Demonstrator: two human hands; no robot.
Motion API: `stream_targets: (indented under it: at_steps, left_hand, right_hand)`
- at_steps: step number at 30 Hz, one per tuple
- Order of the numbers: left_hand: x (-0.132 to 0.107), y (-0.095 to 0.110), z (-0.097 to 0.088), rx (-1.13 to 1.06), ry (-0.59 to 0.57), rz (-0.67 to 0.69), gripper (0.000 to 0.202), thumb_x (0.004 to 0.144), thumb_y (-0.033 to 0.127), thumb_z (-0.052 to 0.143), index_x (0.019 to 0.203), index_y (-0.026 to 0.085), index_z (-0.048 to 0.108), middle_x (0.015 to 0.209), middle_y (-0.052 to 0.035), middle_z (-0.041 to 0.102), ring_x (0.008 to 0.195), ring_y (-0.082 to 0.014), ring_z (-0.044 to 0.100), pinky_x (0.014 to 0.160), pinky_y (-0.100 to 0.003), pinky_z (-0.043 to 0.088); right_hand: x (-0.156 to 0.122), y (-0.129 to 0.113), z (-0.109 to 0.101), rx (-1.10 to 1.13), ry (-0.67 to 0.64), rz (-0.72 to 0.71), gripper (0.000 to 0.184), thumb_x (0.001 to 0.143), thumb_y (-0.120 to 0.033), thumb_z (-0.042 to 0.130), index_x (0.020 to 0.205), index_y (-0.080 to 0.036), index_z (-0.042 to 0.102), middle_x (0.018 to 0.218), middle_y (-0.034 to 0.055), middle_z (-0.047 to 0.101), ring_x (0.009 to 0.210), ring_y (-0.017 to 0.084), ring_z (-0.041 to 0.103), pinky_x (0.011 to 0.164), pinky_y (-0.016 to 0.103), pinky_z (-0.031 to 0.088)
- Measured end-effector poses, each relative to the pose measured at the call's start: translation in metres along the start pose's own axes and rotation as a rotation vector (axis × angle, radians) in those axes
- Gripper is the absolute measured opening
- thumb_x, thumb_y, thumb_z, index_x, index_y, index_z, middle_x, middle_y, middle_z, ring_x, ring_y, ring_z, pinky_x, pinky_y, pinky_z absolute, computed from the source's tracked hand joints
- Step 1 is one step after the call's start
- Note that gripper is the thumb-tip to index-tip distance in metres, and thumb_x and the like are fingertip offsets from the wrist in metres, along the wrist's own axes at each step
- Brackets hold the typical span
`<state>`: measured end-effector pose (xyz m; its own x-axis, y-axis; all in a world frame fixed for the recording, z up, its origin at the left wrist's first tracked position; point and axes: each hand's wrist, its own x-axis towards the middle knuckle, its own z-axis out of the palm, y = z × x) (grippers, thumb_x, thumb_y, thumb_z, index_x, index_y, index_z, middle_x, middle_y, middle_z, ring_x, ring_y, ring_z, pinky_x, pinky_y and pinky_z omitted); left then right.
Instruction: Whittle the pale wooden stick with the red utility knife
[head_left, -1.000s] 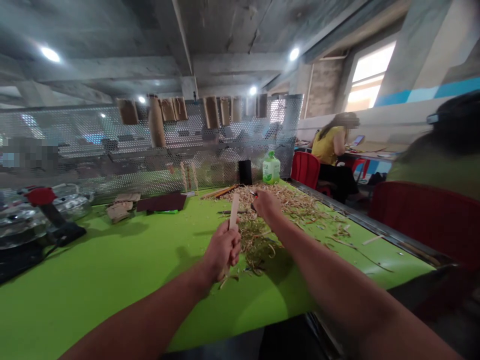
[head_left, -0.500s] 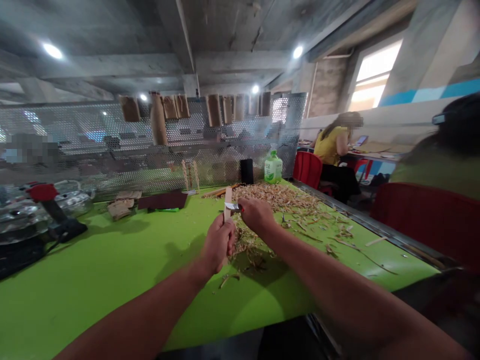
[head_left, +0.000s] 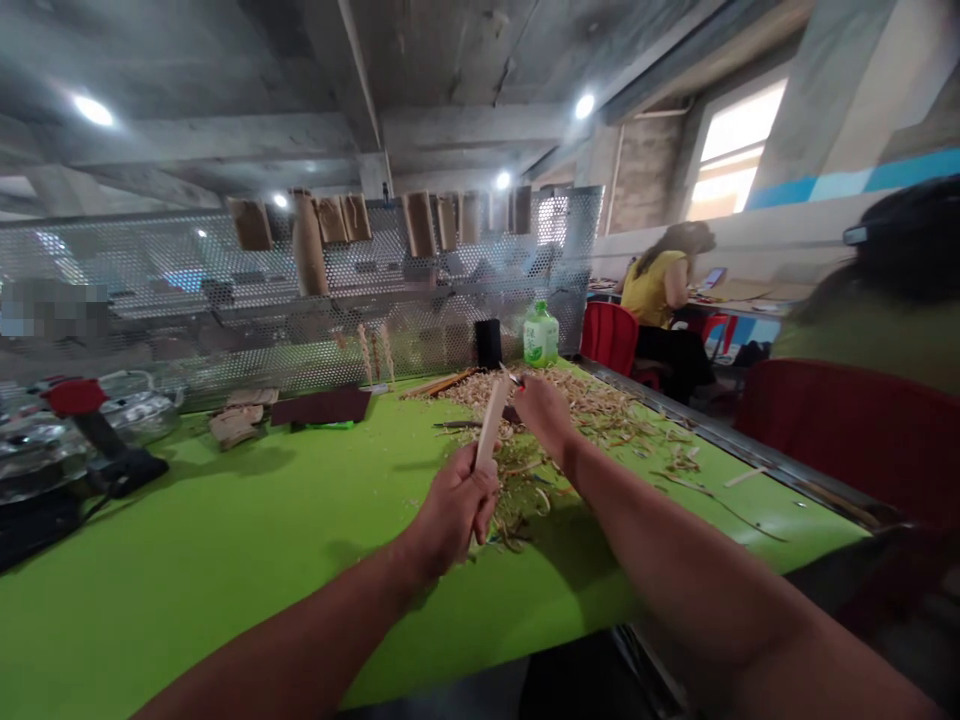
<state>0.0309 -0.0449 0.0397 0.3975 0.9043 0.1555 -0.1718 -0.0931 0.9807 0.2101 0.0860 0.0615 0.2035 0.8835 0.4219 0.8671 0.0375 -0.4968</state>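
Observation:
A pale flat wooden strip [head_left: 491, 418] rises from my left hand [head_left: 456, 500], whose fingers are wrapped round its lower part. The strip leans to the right at its top. My right hand [head_left: 544, 408] is closed on a knife [head_left: 513, 377] with a short metal blade and a bit of red at the handle; most of the handle is hidden in the fist. The blade points up and left, close to the strip's upper end; whether it touches cannot be made out. Curled wood shavings [head_left: 592, 392] lie heaped behind and beneath my right hand.
On the green tabletop [head_left: 285, 550], a green bottle [head_left: 541, 336] and a black box [head_left: 488, 343] stand at the back. A dark red board [head_left: 321, 406] and a red-and-black power tool [head_left: 94, 420] are leftward. People sit beyond the right edge near red chairs [head_left: 611, 335].
The strip has tilted rightward and my left hand has shifted right and slightly nearer. My right hand with the knife has moved right and up, and the blade has left the strip's face.

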Motion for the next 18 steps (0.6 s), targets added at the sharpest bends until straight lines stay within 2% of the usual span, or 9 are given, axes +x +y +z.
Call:
stream_targets:
  at_steps: [3, 6, 9, 13, 18]
  left_hand:
    - [0.007, 0.000, -0.008, -0.039, 0.035, 0.074, 0.036, 0.089, 0.040, 0.055, 0.117, 0.017, 0.052, 0.066, 0.0067, 0.048, 0.043, -0.0054, 0.038, 0.039, -0.018, 0.038]
    - [0.011, 0.003, -0.015, -0.045, 0.101, 0.090, 0.036, 0.088, 0.043, 0.056, 0.112, 0.017, 0.053, 0.069, 0.0058, 0.051, 0.043, -0.0050, 0.040, 0.040, -0.018, 0.039]
    - [0.012, 0.004, -0.014, -0.045, 0.119, 0.076, 0.039, 0.084, 0.046, 0.060, 0.109, 0.016, 0.055, 0.066, 0.0065, 0.050, 0.040, -0.0046, 0.039, 0.038, -0.018, 0.037]
    - [0.010, 0.004, -0.011, -0.036, 0.139, 0.043, 0.040, 0.083, 0.048, 0.060, 0.106, 0.015, 0.057, 0.065, 0.0056, 0.051, 0.038, -0.0047, 0.039, 0.036, -0.019, 0.036]
    - [0.010, 0.005, -0.012, -0.007, 0.127, 0.041, 0.033, 0.087, 0.043, 0.056, 0.103, 0.014, 0.058, 0.066, 0.0031, 0.056, 0.038, -0.0055, 0.042, 0.037, -0.019, 0.038]
  right_hand:
    - [-0.004, -0.005, 0.009, 0.430, -0.018, 0.005, 0.033, 0.091, -0.043, 0.045, 0.090, -0.017, 0.065, 0.064, 0.0016, 0.061, 0.058, 0.015, 0.056, 0.057, 0.024, 0.041]
    - [-0.019, -0.021, 0.014, 0.947, -0.195, -0.033, 0.035, 0.081, -0.056, 0.055, 0.078, -0.021, 0.055, 0.051, -0.0083, 0.042, 0.041, 0.009, 0.037, 0.042, 0.021, 0.031]
    - [-0.033, -0.034, 0.010, 1.310, -0.404, -0.047, 0.042, 0.073, -0.060, 0.065, 0.074, -0.023, 0.045, 0.051, -0.0108, 0.037, 0.037, 0.006, 0.028, 0.037, 0.020, 0.024]
    - [-0.046, -0.042, -0.002, 1.501, -0.540, -0.033, 0.045, 0.070, -0.062, 0.068, 0.080, -0.023, 0.048, 0.053, -0.0105, 0.040, 0.040, 0.006, 0.029, 0.037, 0.018, 0.025]
    - [-0.053, -0.046, -0.008, 1.493, -0.597, -0.053, 0.037, 0.065, -0.046, 0.076, 0.079, -0.020, 0.054, 0.053, -0.0103, 0.040, 0.040, 0.005, 0.031, 0.035, 0.017, 0.026]
